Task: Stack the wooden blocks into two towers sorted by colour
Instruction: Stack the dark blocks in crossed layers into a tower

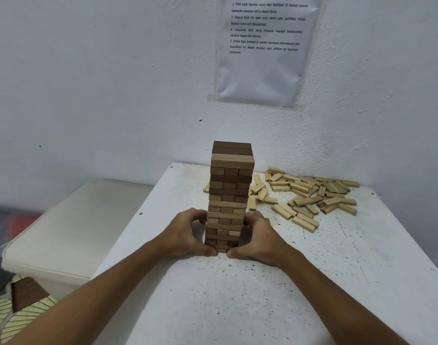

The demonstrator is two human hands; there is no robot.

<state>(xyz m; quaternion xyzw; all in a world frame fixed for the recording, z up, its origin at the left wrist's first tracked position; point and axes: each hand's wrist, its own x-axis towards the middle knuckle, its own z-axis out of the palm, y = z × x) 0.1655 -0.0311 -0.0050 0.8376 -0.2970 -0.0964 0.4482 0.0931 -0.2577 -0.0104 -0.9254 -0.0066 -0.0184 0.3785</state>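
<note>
Fingers (200,216) of our left hand (185,232) curl round the brown tower (229,192) low down, right hand (260,235) gripping its other side; right of the tower, pale loose blocks (310,195) litter the worktop (262,295).

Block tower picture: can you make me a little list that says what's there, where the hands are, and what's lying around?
tower: one tall brown block tower standing upright on the white table
tower colours: darker and lighter brown layers, darkest on top
left hand: curled round the tower's lower left side
right hand: curled round the tower's lower right side
loose blocks: pile of pale blocks lying flat, right of and behind the tower
second tower: none built yet
wall: printed sheet stuck above the table
</note>
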